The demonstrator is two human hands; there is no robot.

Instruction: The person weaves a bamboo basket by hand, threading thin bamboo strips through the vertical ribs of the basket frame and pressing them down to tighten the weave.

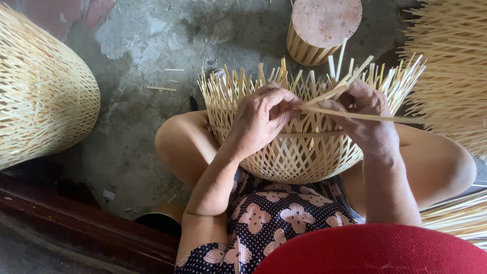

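Item: half-woven bamboo basket (pixel 299 152), open lattice of pale strips, resting in the lap between the person's bare knees, its unfinished rim of loose strip ends pointing up and away from the body.

Left hand (pixel 264 119): lying over the near-left part of the rim, fingers curled together, thumb and fingertips pinching the end of a loose bamboo strip (pixel 365 116) at the basket's top edge.

Right hand (pixel 368 119): sitting over the near-right part of the rim, just beside the left hand, fingers closing round the same strip, which is running out to the right past the hand; a second strip (pixel 337 86) is slanting up from between the two hands.

Position: the basket is sitting directly beneath both hands, touching them at the rim.

Surroundings: a finished woven basket (pixel 43 96) is standing at the far left on the concrete floor (pixel 137 56); a small round bamboo-sided stool (pixel 322 28) is standing beyond the rim; a bristling mass of bamboo strips (pixel 451 66) is filling the right edge. A floral dark dress (pixel 274 213) is covering the lap.
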